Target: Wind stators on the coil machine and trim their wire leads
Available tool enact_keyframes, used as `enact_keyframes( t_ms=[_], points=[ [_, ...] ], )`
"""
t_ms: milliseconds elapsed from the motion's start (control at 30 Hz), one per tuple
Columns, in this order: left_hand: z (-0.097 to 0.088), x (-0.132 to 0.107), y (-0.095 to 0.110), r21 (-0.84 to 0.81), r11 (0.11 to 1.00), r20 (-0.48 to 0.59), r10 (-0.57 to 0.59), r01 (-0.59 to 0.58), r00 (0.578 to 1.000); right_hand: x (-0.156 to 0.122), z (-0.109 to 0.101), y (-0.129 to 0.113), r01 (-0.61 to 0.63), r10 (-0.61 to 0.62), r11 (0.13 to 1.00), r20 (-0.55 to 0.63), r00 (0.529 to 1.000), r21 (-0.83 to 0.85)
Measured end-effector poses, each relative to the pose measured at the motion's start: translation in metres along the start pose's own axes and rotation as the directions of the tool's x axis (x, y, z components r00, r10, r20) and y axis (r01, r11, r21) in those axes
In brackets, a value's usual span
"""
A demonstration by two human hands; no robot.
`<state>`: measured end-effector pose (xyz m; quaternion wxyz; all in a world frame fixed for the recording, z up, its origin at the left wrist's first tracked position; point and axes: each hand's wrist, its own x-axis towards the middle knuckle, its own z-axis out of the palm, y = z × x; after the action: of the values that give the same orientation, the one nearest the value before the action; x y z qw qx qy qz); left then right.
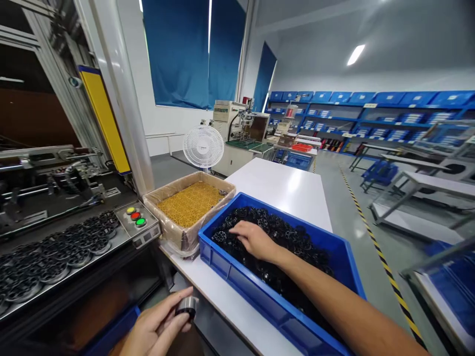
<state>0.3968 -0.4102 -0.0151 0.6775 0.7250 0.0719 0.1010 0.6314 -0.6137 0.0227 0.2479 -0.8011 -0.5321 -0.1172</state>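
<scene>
My left hand (159, 324) is closed around a short ring-shaped part (188, 305) with a shiny metal band and a black lower edge, held between thumb and fingers in front of the table edge. My right hand (256, 241) reaches into a blue plastic bin (237, 291), its fingers slightly apart and bent down over a heap of black round openwork parts (272, 222). The fingertips are close to the parts at the bin's left end. I see nothing held in them, though their undersides are hidden.
Left of the bin stands a plastic-lined carton (184, 237) of yellow ring-like pieces (189, 202). A button box (137, 222) and rows of black wheel-like parts (55, 259) sit by the machine. A white fan (203, 147) stands behind the white table (278, 183).
</scene>
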Motion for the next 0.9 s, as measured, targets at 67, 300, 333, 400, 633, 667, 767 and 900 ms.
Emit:
enact_keyframes(
  t_ms=[67,300,333,400,633,667,767,900],
  points=[
    [0.0,0.003,-0.006,-0.136,0.986,0.004,-0.096,0.096,0.995,-0.002,0.011,0.01,0.014,-0.013,1.0,0.125,0.992,-0.011],
    [0.003,-0.001,-0.014,0.071,0.984,0.052,0.158,-0.162,0.986,-0.009,0.027,0.009,-0.068,0.109,0.985,0.27,0.956,-0.156],
    [0.001,-0.002,-0.012,0.124,0.969,0.07,0.207,-0.214,0.976,-0.009,0.024,0.011,-0.074,0.119,0.983,0.276,0.954,-0.168],
    [-0.003,-0.003,-0.006,0.166,0.94,0.051,0.293,-0.297,0.955,-0.007,0.016,0.015,-0.089,0.135,0.98,0.262,0.956,-0.18],
    [0.001,-0.01,0.007,-0.092,0.965,-0.106,0.236,-0.246,0.966,0.003,-0.013,-0.021,-0.138,0.142,0.987,0.044,0.989,-0.083],
    [0.005,-0.011,0.008,-0.179,0.96,-0.124,0.197,-0.217,0.972,0.001,-0.014,-0.039,-0.119,0.119,0.992,0.001,0.993,-0.044],
    [0.016,-0.011,0.01,-0.436,0.889,-0.125,0.097,-0.142,0.987,-0.015,-0.01,-0.096,0.051,-0.029,0.986,-0.142,0.989,0.156],
    [0.026,-0.006,0.013,-0.641,0.765,-0.011,0.08,-0.069,0.997,-0.04,0.007,-0.141,0.258,-0.2,0.926,-0.219,0.955,0.275]
  ],
)
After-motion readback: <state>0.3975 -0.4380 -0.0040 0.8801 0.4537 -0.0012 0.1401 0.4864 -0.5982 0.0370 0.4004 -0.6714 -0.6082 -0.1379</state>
